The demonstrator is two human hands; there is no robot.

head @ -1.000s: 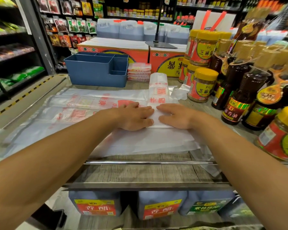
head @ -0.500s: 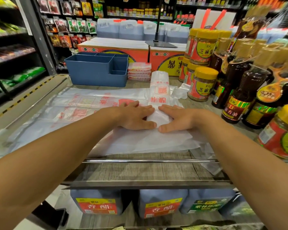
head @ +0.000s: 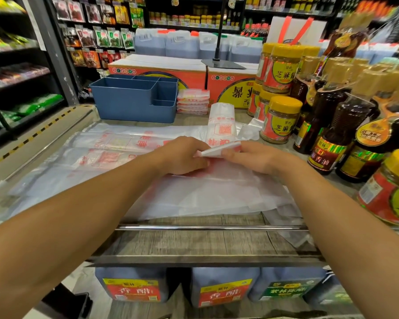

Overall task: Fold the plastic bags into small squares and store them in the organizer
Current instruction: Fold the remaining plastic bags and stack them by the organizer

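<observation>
Both hands have lifted the near end of the folded bag strip off the flat bags since a second ago, when they pressed it down side by side; now that end stands tilted up between them.

Far left on the bench (head: 194, 242), the blue organizer (head: 134, 100) sits upright with its compartments facing up; what lies inside them cannot be told; just to its right rests a short stack of folded bags (head: 193, 101), touching the organizer's side or nearly so. Loose flat bags (head: 97, 155) with red print spread across the bench from the left edge to the middle. The left hand (head: 182, 157) has its fingers curled, pinching the left corner of the bag strip (head: 221, 127); that strip runs away from the person toward the stack, its near end raised; the right hand (head: 251, 157) pinches the same raised end from the right, thumb on top, fingers tucked beneath. Right of the hands stand yellow-lidded jars (head: 281, 118), then dark sauce bottles (head: 341, 134), crowding the bench's right side; the nearest jar stands just beside the strip.
</observation>
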